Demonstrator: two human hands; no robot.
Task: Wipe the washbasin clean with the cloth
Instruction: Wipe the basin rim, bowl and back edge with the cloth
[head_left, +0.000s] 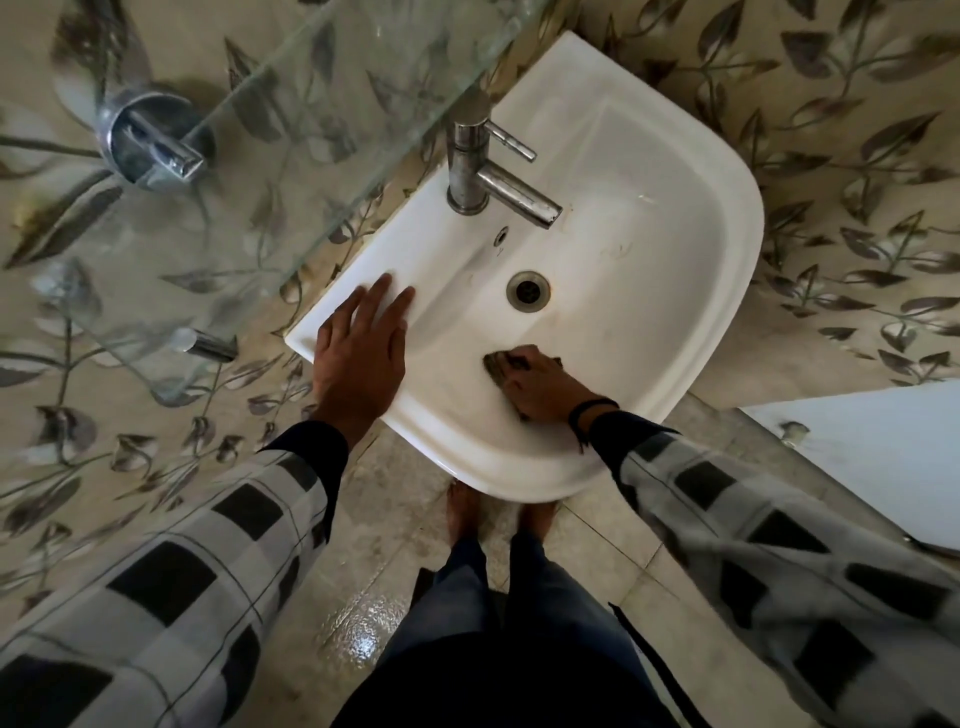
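A white washbasin (722, 249) hangs on a leaf-patterned tiled wall, with a metal tap (485, 171) at its back and a drain (528, 290) in the bowl. My right hand (545, 387) presses a dark cloth (500, 364) against the near inner wall of the bowl, fingers spread over it; most of the cloth is hidden under the hand. My left hand (363, 348) rests flat on the basin's left rim with straight fingers and holds nothing.
A glass shelf (291, 156) on metal brackets juts out above the basin's left side. A white object (883, 462) stands at the right. My bare feet (498, 512) stand on a wet tiled floor below the basin.
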